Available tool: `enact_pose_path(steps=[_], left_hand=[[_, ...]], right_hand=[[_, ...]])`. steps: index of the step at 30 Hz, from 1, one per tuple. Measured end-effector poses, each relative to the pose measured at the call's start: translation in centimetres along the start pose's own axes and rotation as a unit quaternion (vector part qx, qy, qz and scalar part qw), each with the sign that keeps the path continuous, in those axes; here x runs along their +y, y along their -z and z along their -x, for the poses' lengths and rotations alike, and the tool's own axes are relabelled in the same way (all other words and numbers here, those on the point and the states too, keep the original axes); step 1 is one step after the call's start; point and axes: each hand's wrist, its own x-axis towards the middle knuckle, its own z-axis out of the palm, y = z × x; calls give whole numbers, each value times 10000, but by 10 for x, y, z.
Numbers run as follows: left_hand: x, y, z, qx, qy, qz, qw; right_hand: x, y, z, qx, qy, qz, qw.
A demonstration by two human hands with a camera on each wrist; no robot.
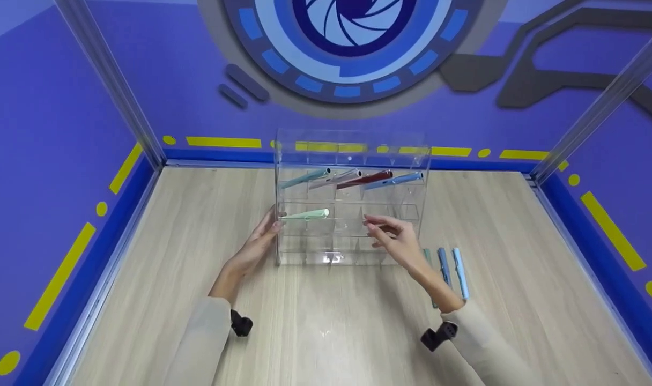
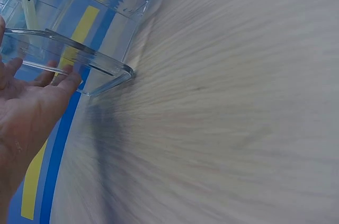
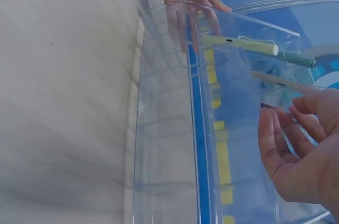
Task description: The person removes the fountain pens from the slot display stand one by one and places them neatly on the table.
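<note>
A clear acrylic pen rack (image 1: 350,228) with several compartments stands in the middle of the table. Teal, pale pink, dark red and blue pens lie slanted in its upper row; a light green pen (image 1: 310,215) sits lower at the left. My left hand (image 1: 253,244) holds the rack's left side, thumb by the front edge and fingers along the side panel. Before the lower row, right of the light green pen, is my right hand (image 1: 398,241). Its fingers are loosely bent, with no pen visible between them. In the right wrist view those fingers partly cover the upper pens.
Three loose pens, including a light blue pen (image 1: 460,273), lie on the wooden table (image 1: 315,332) right of the rack, partly behind my right forearm. Blue printed walls (image 1: 186,107) with metal frame posts enclose the table at the back and sides.
</note>
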Motion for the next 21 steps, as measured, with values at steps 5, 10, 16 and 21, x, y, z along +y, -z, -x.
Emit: enact_pose_path(steps=[5,10,16,21], left_hand=[[-1,1,0,-48,-74,-77,9999],[-2,2,-1,-32,-133,-147,9998],[-3,3,0,-6,-162,-153,9998],[-4,3,0,-17,-90,-102,9999]], right_hand=[[-5,-21,-17,-128,-113,-528,9985],[-3,-41,-30,-220,-184,-818,9962],[-4,-62,-38,-475,-371,-1375,9887],[-6,-78,-41,-594,-656,-1662,9821]])
